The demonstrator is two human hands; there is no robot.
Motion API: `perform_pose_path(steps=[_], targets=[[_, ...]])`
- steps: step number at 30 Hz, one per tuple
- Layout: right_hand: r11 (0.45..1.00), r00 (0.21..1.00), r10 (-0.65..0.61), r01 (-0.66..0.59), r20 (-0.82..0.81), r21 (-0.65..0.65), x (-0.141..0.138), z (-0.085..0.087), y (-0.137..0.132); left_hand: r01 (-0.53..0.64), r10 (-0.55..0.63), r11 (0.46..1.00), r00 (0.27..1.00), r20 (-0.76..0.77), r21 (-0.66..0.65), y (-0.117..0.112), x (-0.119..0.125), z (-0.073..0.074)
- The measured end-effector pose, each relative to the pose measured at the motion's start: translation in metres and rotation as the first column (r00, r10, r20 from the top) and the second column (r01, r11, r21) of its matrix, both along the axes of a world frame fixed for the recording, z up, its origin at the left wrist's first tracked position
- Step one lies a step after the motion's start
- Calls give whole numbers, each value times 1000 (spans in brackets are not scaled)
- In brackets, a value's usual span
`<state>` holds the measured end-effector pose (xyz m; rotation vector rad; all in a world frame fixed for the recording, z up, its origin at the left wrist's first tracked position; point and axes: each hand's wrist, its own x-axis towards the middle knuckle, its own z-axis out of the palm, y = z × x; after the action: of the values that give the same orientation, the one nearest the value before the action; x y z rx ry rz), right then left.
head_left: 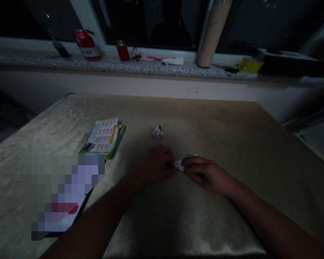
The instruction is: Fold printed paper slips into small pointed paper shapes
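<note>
Between my two hands, low over the table, is a small folded piece of printed paper [179, 165], white with a yellow-green edge. My left hand [160, 163] pinches its left corner, fingers curled. The fingers of my right hand [202, 171] close over its right side and hide most of it. Just beyond my left hand a small folded paper shape [158, 132], white with coloured print, stands by itself. To the left lies a stack of printed calendar sheets [104, 135] with green borders.
A lit tablet or phone [70, 212], partly blurred out, lies beside my left forearm. The table [226, 129] has a pale, shiny cover. On the granite windowsill [108, 66] stand a red can [86, 45], a red jar [122, 50] and a cardboard tube [214, 32].
</note>
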<state>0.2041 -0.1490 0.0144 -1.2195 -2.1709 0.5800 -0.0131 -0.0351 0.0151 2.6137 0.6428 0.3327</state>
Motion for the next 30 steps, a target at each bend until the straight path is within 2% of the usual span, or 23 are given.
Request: perform_pose_path(steps=[5,9,16,19,24,30], targets=[[997,996,-70,69,-51,-15,2,0,0,-22,22,1000,1000,-2,-9,0,1,1],[987,987,-162,162,-16,-14,8,-1,0,-35,35,999,999,0,-16,0,2,0],[973,973,-226,227,54,-28,14,-3,2,-69,69,998,998,2,3,-3,6,0],[970,966,-234,240,107,-42,14,-1,1,-123,123,992,992,-12,-21,-7,10,0],[971,961,-227,237,160,-42,14,4,0,-284,284,955,959,-16,-79,-14,17,-3],[973,964,-216,225,158,-41,13,7,0,-307,300,948,950,-83,-85,-8,22,1]])
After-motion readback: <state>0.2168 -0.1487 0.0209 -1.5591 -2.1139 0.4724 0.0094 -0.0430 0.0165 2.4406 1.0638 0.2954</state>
